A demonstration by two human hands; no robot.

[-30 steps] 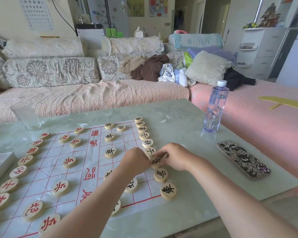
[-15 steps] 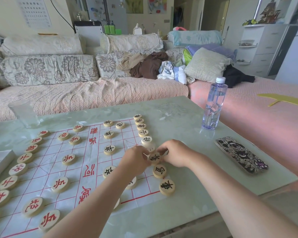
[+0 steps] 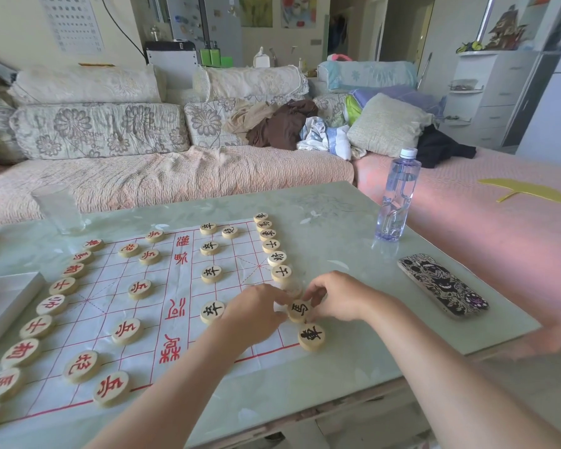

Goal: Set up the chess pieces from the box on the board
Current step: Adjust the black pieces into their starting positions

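Table [image 3: 337,228]: pale green top, carrying everything for the game.
Xiangqi board [image 3: 104,306]: thin sheet with red lines, spread flat near the front edge.
White box [image 3: 4,303]: at the far left edge, beside the board; contents out of sight.
Red pieces [image 3: 127,331]: laid out across the left half, back file and soldiers seemingly complete.
Black pieces [image 3: 278,258]: back file down the right edge, soldiers in front, one cannon seen.
Left hand [image 3: 256,311]: brought in close to the right one, fingertips at the gap in the black file.
Right hand [image 3: 337,296]: fingers curled, tips at the upper rim of the horse piece [image 3: 300,311].
Blurred disc [image 3: 292,287]: between both sets of fingertips, just below the advisor piece [image 3: 281,273]; pinched or only nudged, cannot tell.
Chariot piece [image 3: 311,336]: on the near corner, just below the horse.
Step in hand: probably seating the last back-file black piece, likely the elephant.
Next move: centre the disc on its crossing, clear of both neighbours, then lift away without dragging them; check the spot hidden under the left forearm.
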